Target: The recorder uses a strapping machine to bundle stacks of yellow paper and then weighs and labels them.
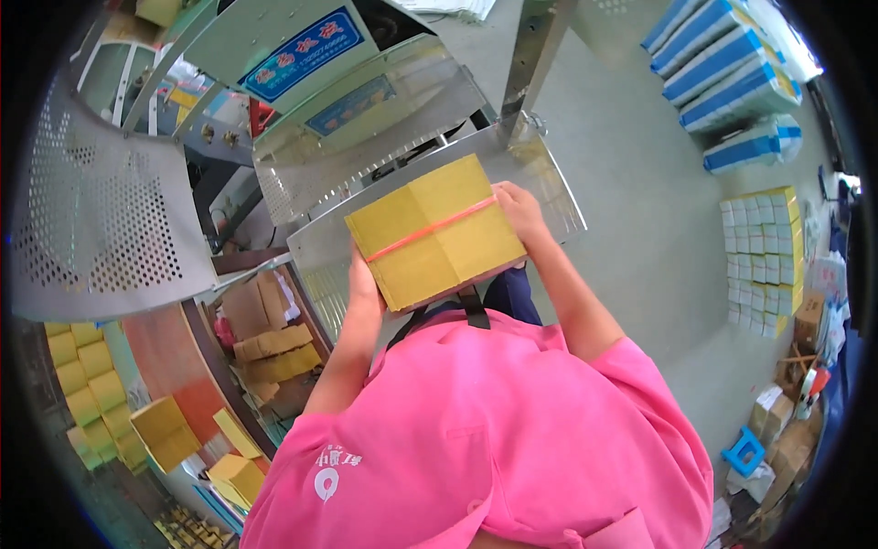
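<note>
Between my two hands is a yellow paper bundle (437, 233), a thick rectangular stack bound round its middle by a pink-red band (430, 235). My left hand (364, 279) presses its left side, mostly hidden behind the edge. On the opposite side my right hand (518, 212) grips near the upper corner, fingers curled round behind it. The bundle is held in front of my body, above the near edge of a metal machine table (540, 174).
A steel machine (366, 110) with a blue label stands ahead. At left are a perforated metal panel (101, 210) and stacked yellow bundles (91, 375). Cardboard pieces (274, 352) fill a shelf. Rightward, blue-striped packs (722, 73) and stacked white-and-yellow bundles (761, 261) sit on the floor.
</note>
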The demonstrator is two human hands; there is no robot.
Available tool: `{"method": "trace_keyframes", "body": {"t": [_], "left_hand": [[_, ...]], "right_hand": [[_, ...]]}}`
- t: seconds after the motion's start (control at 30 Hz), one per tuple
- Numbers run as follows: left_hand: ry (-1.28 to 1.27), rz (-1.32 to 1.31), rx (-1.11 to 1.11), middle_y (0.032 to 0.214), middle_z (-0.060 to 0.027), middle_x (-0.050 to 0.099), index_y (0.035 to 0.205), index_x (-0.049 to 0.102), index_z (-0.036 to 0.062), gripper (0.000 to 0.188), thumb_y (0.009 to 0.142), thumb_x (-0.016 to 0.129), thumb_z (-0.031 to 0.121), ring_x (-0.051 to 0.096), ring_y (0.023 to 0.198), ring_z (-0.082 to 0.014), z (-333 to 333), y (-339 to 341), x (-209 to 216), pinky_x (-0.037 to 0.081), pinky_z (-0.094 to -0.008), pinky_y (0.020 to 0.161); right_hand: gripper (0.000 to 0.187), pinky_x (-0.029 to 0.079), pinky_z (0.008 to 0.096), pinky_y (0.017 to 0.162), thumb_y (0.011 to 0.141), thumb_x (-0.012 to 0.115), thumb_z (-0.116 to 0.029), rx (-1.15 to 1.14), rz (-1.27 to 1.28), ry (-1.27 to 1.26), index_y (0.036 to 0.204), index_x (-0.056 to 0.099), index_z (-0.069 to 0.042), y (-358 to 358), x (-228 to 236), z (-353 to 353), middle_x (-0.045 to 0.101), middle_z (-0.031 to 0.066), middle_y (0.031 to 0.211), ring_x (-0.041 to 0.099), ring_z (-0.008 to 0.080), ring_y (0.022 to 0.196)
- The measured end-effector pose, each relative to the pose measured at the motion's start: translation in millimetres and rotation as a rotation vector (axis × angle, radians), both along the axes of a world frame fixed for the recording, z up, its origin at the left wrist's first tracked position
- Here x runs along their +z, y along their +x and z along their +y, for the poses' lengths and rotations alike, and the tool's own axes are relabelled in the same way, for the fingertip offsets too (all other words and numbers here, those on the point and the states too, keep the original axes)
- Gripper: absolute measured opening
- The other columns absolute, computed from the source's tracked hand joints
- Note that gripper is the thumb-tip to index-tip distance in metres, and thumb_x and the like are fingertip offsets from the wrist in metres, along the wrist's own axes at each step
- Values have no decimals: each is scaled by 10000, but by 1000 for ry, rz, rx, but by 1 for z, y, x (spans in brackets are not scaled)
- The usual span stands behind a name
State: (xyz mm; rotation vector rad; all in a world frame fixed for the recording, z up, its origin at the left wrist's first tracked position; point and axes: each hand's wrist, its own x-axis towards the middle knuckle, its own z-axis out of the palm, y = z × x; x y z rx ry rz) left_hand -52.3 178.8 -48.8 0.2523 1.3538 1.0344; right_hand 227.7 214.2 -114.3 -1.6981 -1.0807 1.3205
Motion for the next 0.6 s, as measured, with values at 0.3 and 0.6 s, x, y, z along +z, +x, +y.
{"method": "trace_keyframes", "body": {"t": [0.3, 0.6], "left_hand": [[27, 173, -178, 1305, -110, 548, 1366, 456, 38, 684, 985, 322, 590, 553, 1140, -242, -15, -24, -2, 439, -386, 959], [67, 261, -259, 1295, -90, 547, 1337, 481, 43, 616, 993, 361, 539, 505, 1190, -229, -16, -53, -20, 357, -372, 1026]], "right_hand": [[302, 477, 338, 858, 926, 527, -257, -36, 103, 76, 1089, 655, -36, 0, 23, -25, 687, 133, 1022, 643, 267, 970], [292, 518, 301, 708, 898, 551, -218, -174, 36, -62, 1068, 672, -14, 22, 13, -22, 692, 91, 859, 660, 167, 725]]}}
